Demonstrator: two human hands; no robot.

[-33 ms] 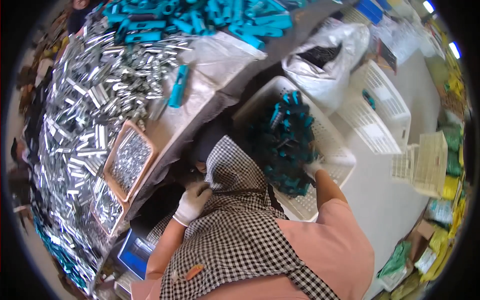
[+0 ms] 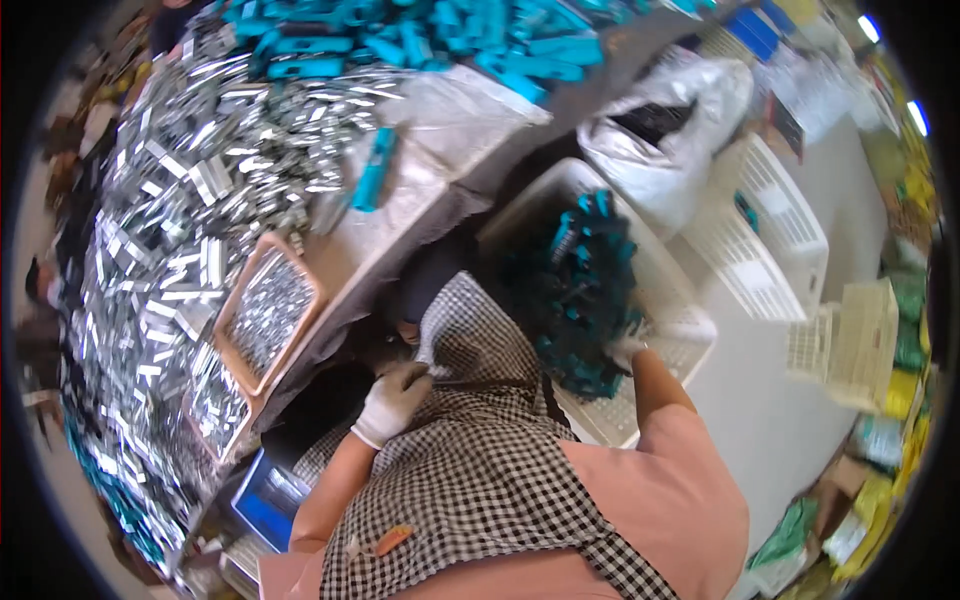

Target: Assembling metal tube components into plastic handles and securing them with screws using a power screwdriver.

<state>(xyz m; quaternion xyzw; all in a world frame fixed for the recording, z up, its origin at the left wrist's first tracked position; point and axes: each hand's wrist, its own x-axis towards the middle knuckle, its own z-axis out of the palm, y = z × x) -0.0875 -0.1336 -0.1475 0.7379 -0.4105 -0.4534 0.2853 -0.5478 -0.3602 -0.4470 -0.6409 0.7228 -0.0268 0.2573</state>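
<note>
My left hand [image 2: 398,398], in a white glove, rests over the checked apron [image 2: 470,420] on my lap. Its fingers are curled closed, and whatever they may hold is hidden. My right hand [image 2: 628,352], gloved too, reaches into a white perforated crate [image 2: 680,335] on my right. It touches the near right side of a heap of teal and black plastic parts [image 2: 580,290] there. Blur hides how its fingers are set. One teal plastic piece [image 2: 374,170] lies alone on the worktable [image 2: 425,130].
Shiny metal pieces [image 2: 180,230] cover the table at left, beside an orange-rimmed tray of small metal parts [image 2: 268,312]. Teal pieces [image 2: 400,35] are piled at the back. Beyond the crate stand a white sack [image 2: 690,150] and more white crates [image 2: 760,220]. A blue bin [image 2: 265,500] sits lower left.
The whole view has shifted slightly, so table and crate appear a little farther right. My right hand has moved slightly nearer to me along the heap; my left hand stays on my lap.
</note>
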